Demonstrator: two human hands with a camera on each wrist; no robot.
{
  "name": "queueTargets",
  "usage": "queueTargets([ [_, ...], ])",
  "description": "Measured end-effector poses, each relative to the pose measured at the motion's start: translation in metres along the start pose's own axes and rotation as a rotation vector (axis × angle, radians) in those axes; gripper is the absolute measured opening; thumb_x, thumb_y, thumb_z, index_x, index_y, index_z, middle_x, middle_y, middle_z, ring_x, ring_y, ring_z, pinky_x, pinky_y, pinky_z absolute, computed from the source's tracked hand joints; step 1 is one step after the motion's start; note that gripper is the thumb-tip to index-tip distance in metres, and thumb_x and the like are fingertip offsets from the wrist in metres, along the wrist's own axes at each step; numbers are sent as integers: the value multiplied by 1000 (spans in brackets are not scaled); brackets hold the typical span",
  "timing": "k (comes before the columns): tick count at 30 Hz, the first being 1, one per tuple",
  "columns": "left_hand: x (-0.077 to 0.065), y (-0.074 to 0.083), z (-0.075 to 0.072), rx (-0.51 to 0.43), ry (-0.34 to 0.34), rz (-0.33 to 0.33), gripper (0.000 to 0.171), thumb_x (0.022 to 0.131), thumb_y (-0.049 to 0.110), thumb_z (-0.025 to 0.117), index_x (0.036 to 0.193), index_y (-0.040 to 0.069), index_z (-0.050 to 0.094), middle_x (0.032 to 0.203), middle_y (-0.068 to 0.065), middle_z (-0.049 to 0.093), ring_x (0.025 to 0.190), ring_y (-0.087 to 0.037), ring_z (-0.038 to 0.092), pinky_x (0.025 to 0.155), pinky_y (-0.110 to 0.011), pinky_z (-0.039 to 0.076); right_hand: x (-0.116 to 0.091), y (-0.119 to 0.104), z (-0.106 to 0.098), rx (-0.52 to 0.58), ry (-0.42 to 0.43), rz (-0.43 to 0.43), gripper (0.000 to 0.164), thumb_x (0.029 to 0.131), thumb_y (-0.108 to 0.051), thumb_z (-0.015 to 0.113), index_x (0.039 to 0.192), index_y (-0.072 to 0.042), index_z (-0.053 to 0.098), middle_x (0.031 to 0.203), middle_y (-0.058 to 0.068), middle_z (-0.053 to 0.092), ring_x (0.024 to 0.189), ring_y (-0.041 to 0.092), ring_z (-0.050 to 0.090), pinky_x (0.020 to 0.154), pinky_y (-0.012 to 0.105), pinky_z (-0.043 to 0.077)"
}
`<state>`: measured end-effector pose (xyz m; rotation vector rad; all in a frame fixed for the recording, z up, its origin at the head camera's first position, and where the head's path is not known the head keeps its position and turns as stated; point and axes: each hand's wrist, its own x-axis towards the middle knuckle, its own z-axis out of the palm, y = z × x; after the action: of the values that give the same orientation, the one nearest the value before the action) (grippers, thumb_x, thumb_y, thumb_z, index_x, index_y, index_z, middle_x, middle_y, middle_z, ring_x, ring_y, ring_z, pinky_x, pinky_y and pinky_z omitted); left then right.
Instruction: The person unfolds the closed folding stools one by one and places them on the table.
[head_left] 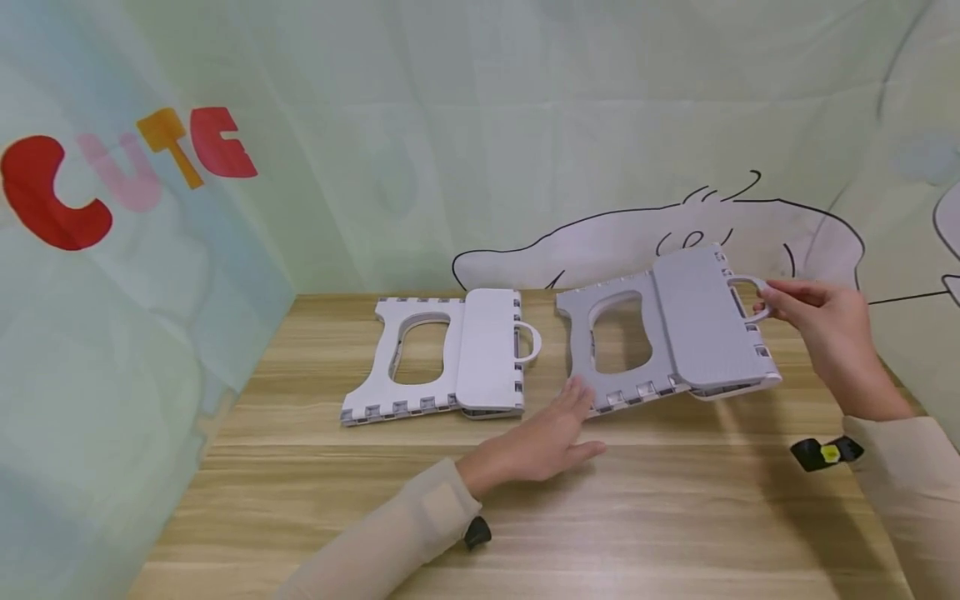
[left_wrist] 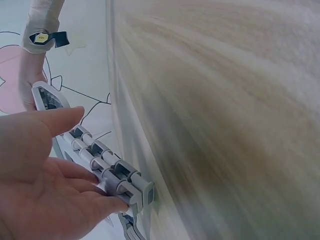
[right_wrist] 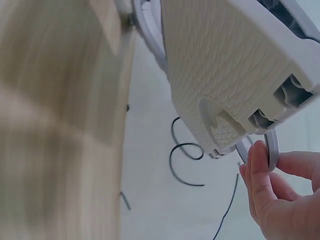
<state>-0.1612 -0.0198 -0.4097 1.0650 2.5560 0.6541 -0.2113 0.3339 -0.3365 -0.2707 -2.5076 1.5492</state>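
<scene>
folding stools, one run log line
right hand: holds right stool tilted up by handle; left hand: at same stool's near-left corner; left stool: flat on table

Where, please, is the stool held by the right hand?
In the head view, the stool is right of centre, tilted over the table, between the other stool on its left and the right hand pinching its handle.

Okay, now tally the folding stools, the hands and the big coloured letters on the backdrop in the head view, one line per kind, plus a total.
Folding stools: 2
Hands: 2
Backdrop letters: 4
Total: 8
</scene>
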Motion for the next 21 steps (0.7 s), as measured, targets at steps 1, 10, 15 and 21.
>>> queueTargets([
  [1,-1,0,-1,-16,4,-3,76,105,39,50,155,-7,15,160,-26,0,150,-31,0,121,-41,9,0,-3,0,10,1,-5,59,94,-39,66,136,2,59,97,-19,63,83,-2,63,77,6,50],
  [10,-1,-2,-5,-140,26,-39,76,105,37,52,155,-6,14,161,-23,-2,150,-27,1,121,-39,9,-2,-28,1,49,22,-48,48,94,-36,68,130,-4,65,93,-19,67,82,-1,65,77,6,50],
  [15,0,-3,-7,-162,45,-37,77,104,36,53,155,-5,13,161,-22,-3,150,-27,2,120,-38,9,-2,-40,2,93,17,-86,43,94,-30,69,128,-4,67,96,-14,67,82,0,66,76,6,51],
  [21,-5,-6,-6,-187,60,-48,77,104,37,52,155,-5,14,162,-22,0,150,-26,3,121,-39,10,-5,-52,10,158,-17,-98,39,92,-28,72,124,-6,70,102,-7,67,84,4,68,77,8,52],
])
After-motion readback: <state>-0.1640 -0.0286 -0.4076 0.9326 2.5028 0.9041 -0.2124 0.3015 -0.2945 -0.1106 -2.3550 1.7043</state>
